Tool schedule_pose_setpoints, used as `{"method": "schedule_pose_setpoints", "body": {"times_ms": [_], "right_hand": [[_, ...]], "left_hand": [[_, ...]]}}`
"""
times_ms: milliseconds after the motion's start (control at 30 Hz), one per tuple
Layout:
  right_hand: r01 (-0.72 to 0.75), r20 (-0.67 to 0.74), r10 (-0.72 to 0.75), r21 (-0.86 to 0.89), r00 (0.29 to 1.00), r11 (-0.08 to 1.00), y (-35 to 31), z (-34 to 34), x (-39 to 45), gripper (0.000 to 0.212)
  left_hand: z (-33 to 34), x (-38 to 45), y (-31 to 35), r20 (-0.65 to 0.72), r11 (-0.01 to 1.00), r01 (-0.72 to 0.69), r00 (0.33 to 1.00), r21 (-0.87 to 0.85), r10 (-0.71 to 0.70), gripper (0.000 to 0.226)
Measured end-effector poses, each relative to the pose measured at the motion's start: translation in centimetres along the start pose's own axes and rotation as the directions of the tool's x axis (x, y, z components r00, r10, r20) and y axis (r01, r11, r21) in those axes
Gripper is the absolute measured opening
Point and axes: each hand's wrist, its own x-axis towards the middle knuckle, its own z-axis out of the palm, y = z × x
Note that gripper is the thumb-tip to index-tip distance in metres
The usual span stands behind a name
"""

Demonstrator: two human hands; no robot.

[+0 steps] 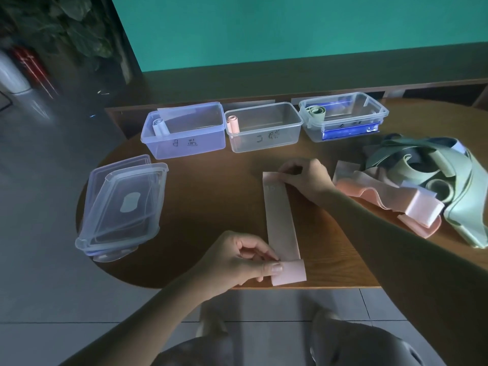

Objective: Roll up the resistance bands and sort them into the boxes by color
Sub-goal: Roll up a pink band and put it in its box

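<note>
1. We take the middle clear box [264, 126] as our landmark; it already holds one pink roll [233, 124] at its left end, so this is where the pink band belongs.
2. The pink band [282, 220] lies flat on the wooden table [206, 202], stretched from just in front of that box toward us, its near end at the table's near edge.
3. Our left hand [237, 260] pinches the near end between thumb and fingers, where a first turn of the roll is formed; we judge the rolling has only begun.
4. Our right hand [303, 178] pinches the far end with curled fingers, probably to keep the strip taut and straight so the roll stays even.
5. Left of the landmark stands the bluish box [184, 133] with a pale blue roll [159, 127]; right of it, the third box [343, 114] holds a green roll [315, 111].
6. Right of the band, the unrolled pile [422, 186] of green, pink and pale bands waits within reach.
7. The stacked lids [124, 207] sit well left, out of the way.
</note>
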Motion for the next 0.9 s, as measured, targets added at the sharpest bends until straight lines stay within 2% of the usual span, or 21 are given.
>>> {"method": "schedule_pose_setpoints", "body": {"times_ms": [133, 267, 433, 567, 900], "right_hand": [[-0.04, -0.093, 0.063, 0.232, 0.994, 0.972, -0.8, 0.2, 1.0, 0.013], [-0.092, -0.179, 0.151, 0.299, 0.972, 0.95, -0.9, 0.8, 3.1, 0.014], [-0.131, -0.236, 0.201, 0.283, 0.951, 0.95, -0.9, 1.0, 4.9, 0.015], [-0.119, -0.198, 0.163, 0.219, 0.966, 0.969, -1.1, 0.7, 4.4, 0.014], [-0.068, -0.124, 0.09, 0.173, 0.988, 0.983, -1.8, -1.2, -6.9, 0.019]], "left_hand": [[-0.4, 1.3, -0.1, -0.017, 0.999, -0.021, 1.0, -0.032, 0.021, 0.011], [-0.8, 3.2, 0.0, -0.069, 0.997, -0.072, 0.995, -0.014, 0.07, 0.012], [-0.8, 4.2, -0.6, -0.104, 0.99, -0.137, 0.985, 0.04, 0.141, 0.014], [0.1, 4.0, -1.2, -0.092, 0.977, -0.162, 0.98, 0.142, 0.176, 0.014], [1.3, 3.2, 0.1, -0.178, 0.957, -0.111, 0.97, 0.267, 0.162, 0.013]]}}
